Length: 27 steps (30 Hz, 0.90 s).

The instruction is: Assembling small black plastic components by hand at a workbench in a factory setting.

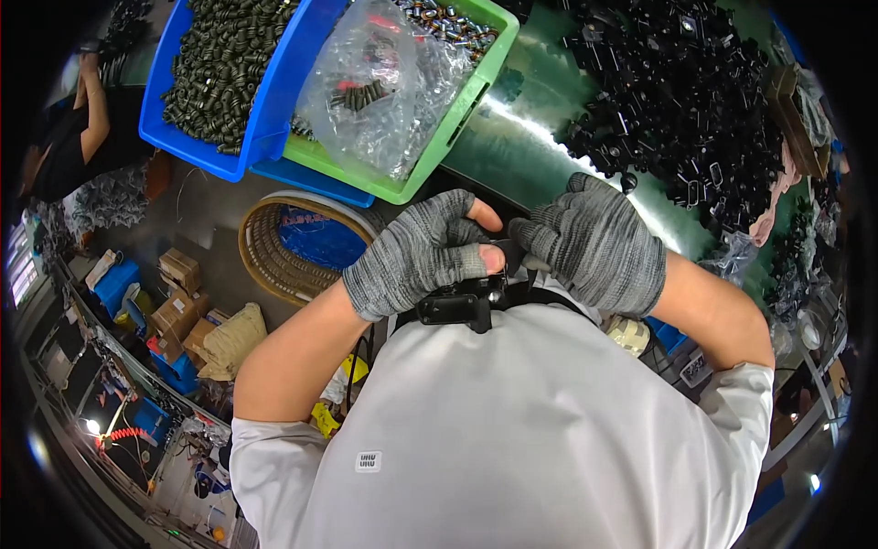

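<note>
Both hands wear grey knitted gloves with some bare fingertips, and they meet close in front of my chest at the bench edge. My left hand [416,256] is closed, with thumb and forefinger curled toward a small dark part [514,254] between the hands. My right hand [599,245] is closed too, its fingers pressed together on the other side of that part. Fingers hide most of it, so its kind cannot be made out. Just below the left hand, against my white shirt, sits a black device with a flat glossy face [446,309].
A blue bin [261,119] of dark ribbed pieces stands beside a green bin [457,137] with metal pieces and a clear plastic bag [361,101]. Black parts [677,101] heap on the green bench [512,151]. A round basket [261,247] stands below; another person's arm [94,114] shows far left.
</note>
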Available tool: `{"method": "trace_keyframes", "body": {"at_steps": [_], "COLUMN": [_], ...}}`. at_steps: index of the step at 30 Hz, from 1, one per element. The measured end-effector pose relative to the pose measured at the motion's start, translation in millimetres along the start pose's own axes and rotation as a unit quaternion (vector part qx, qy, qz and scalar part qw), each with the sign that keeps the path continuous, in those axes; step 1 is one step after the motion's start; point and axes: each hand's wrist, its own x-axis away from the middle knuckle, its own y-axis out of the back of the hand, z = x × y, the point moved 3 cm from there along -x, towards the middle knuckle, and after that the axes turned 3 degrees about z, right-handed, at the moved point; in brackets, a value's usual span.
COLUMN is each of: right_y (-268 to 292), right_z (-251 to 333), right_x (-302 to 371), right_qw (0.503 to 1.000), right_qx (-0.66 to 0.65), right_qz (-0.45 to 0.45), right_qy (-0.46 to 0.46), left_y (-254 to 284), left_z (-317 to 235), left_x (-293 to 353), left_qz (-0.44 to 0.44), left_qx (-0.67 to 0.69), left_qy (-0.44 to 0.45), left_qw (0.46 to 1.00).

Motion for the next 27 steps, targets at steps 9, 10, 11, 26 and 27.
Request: {"method": "trace_keyframes", "body": {"at_steps": [9,10,11,26,27], "right_y": [-0.8,0.8,1.8,14.4,15.7], "right_z": [4.4,1.1,0.2,-46.2,-49.1], "right_x": [3.3,2.2,0.9,-8.2,-8.7], "right_qw": [0.995,0.995,0.992,0.985,0.987], "right_qx": [0.049,0.047,0.062,0.002,0.008], "right_qz": [-0.075,-0.08,-0.09,-0.172,-0.159], "right_qy": [0.045,0.04,0.057,-0.003,-0.03], "left_y": [3.8,3.3,3.4,33.1,33.7], "left_z": [0.3,1.1,-0.8,-41.4,-37.8], "left_x": [3.8,5.1,4.5,8.7,7.2], "left_qz": [-0.01,-0.027,-0.025,-0.094,-0.081], "left_qx": [-0.035,-0.053,-0.055,-0.172,-0.201], "left_qy": [0.015,-0.027,-0.024,-0.307,-0.305], "left_qw": [0.999,0.998,0.998,0.931,0.927]}}
